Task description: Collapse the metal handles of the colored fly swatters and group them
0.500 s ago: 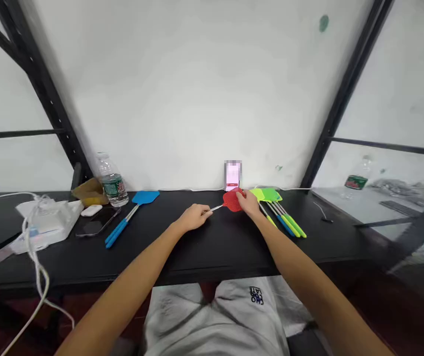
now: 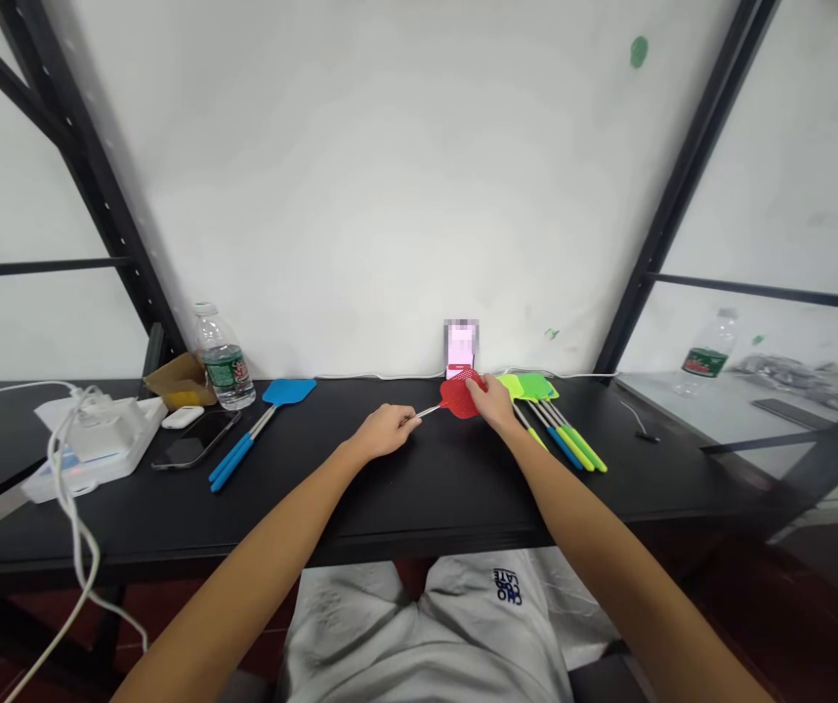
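A red plastic fly swatter (image 2: pixel 458 396) lies across the black table in front of me, with its mesh head pointing to the far right. My left hand (image 2: pixel 384 432) is closed around the thin metal shaft (image 2: pixel 428 413) near the head. My right hand (image 2: pixel 493 402) grips the right edge of the red head and covers part of it. Lime-green fly swatters with green and blue handles (image 2: pixel 536 387) lie just right of my right hand. A blue fly swatter (image 2: pixel 288 391) with a blue handle lies further left.
A propped-up phone (image 2: pixel 461 347) stands against the wall behind the red swatter. At the left are a water bottle (image 2: pixel 224 357), a smartphone (image 2: pixel 191 440), a white earbud case (image 2: pixel 183 417) and a white power strip (image 2: pixel 97 444) with white cables. Black metal shelf uprights frame the table.
The view has shifted slightly. My hands and the red fly swatter stay almost where they were.
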Demonstrator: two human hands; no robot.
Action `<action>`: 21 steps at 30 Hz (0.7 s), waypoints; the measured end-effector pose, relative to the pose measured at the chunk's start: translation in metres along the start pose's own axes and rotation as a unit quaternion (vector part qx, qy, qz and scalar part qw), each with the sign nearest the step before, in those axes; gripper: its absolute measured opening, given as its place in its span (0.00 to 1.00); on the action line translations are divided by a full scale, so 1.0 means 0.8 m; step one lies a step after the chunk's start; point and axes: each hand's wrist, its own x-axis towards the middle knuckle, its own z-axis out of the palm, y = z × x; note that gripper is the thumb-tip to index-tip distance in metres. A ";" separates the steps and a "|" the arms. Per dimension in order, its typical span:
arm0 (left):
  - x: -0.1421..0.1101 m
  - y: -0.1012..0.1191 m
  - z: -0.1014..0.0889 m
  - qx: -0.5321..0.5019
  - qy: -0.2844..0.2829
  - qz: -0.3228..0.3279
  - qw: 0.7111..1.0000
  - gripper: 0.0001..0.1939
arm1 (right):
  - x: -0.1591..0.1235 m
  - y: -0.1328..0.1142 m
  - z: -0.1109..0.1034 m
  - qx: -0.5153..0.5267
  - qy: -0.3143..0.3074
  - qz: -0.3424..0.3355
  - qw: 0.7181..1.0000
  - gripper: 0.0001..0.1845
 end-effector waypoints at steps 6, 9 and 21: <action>0.009 -0.002 0.009 -0.014 0.083 -0.028 0.996 0.17 | -0.003 -0.020 0.001 0.281 0.021 0.120 0.952 0.19; 0.012 -0.002 0.011 -0.029 0.118 -0.025 0.992 0.15 | -0.016 -0.031 0.011 0.327 -0.118 0.102 0.932 0.22; 0.008 0.015 0.015 -0.105 0.081 0.037 0.990 0.15 | -0.049 -0.055 0.037 0.379 -0.220 0.073 0.896 0.22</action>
